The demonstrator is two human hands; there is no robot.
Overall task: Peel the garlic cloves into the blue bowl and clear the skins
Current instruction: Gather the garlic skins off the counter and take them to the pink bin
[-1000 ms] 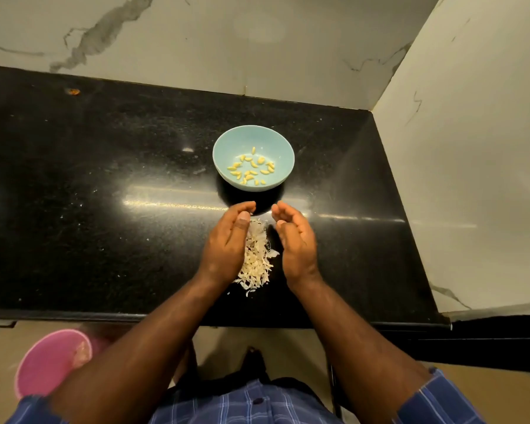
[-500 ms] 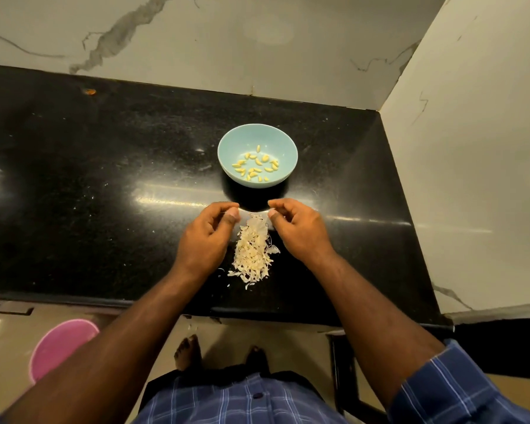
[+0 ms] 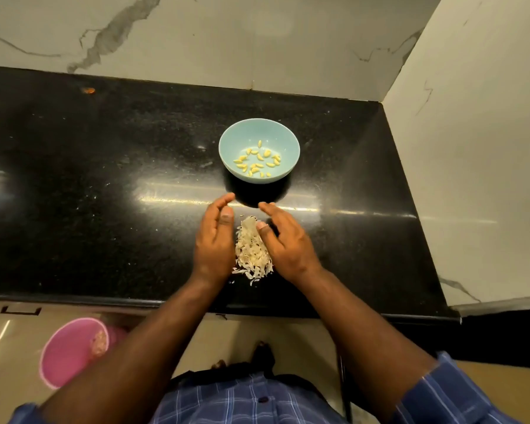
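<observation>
Black counter [image 3: 104,179], marble corner. Left hand [image 3: 213,240], right hand [image 3: 283,240] uncurled since half-second ago, now flat, flanking skins [image 3: 253,249]. Cloves [image 3: 257,162] in blue bowl [image 3: 236,133]. Scoop likely next.

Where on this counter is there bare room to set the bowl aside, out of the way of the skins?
Bare black counter runs wide to the left of the blue bowl and left hand; a narrower strip lies between the bowl and the right wall. The middle front is crowded: both hands, right hand, flank the skin pile.
</observation>
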